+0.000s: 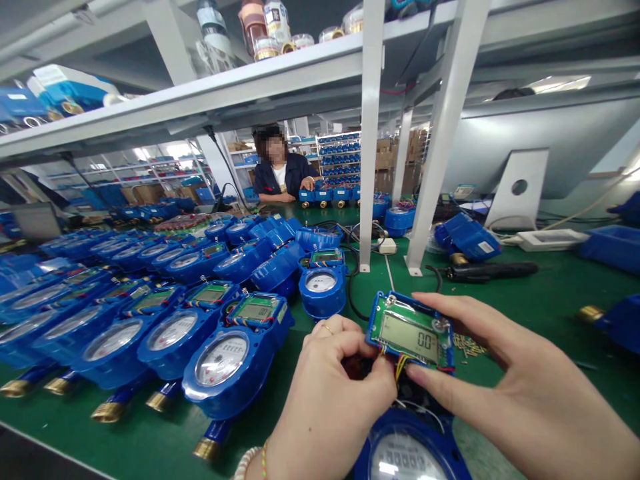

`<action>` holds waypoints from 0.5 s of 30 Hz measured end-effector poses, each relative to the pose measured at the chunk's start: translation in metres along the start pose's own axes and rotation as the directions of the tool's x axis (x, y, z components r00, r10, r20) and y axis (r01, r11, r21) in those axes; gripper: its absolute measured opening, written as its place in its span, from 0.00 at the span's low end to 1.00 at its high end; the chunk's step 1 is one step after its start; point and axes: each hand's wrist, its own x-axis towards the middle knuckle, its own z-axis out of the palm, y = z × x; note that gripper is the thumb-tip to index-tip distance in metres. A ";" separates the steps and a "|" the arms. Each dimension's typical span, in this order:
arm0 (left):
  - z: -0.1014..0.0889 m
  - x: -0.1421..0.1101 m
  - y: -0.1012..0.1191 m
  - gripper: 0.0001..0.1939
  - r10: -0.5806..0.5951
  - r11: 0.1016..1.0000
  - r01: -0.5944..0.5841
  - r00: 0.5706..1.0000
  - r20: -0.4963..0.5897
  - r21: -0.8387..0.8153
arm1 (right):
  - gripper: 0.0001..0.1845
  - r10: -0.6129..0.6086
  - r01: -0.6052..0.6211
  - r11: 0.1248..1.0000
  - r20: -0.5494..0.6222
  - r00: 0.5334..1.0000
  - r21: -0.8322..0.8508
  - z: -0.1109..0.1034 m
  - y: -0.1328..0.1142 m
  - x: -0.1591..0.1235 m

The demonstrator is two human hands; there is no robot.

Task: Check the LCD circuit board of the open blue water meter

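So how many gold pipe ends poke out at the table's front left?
5 visible, left to right: first end, second end, third end, fourth end and fifth end, nearest the left hand. More may be hidden.

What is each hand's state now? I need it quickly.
Left hand: closed beside the yellow wires; what it grips is hidden.
Right hand: holding the display module.

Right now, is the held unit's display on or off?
On: the display in the right hand's grip shows dark digits reading 0.0.
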 end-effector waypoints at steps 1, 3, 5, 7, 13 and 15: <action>0.000 0.000 0.000 0.05 0.015 1.000 -0.015 1.000 0.002 0.015 | 0.23 0.019 -0.019 1.000 0.016 1.000 0.014 -0.001 0.000 0.000; 0.000 0.000 -0.001 0.03 0.043 0.998 -0.043 0.999 0.012 0.046 | 0.24 0.056 -0.058 0.998 0.040 0.998 0.039 -0.003 0.002 0.001; 0.000 0.000 -0.002 0.03 0.066 0.995 -0.068 0.997 0.029 0.077 | 0.24 0.084 -0.087 0.994 0.053 0.995 0.061 -0.005 0.003 0.001; 0.001 -0.001 -0.004 0.05 0.088 0.989 -0.094 0.995 0.048 0.117 | 0.25 0.108 -0.114 0.991 0.079 0.991 0.070 -0.007 0.005 0.002; -0.004 0.004 -0.016 0.04 0.115 0.993 -0.115 0.974 0.194 -0.016 | 0.29 0.193 -0.266 0.941 0.314 0.930 0.210 -0.015 0.011 0.006; -0.010 0.006 -0.021 0.03 0.128 0.987 -0.099 0.959 0.251 -0.123 | 0.30 0.209 -0.309 0.917 0.355 0.911 0.254 -0.016 0.013 0.008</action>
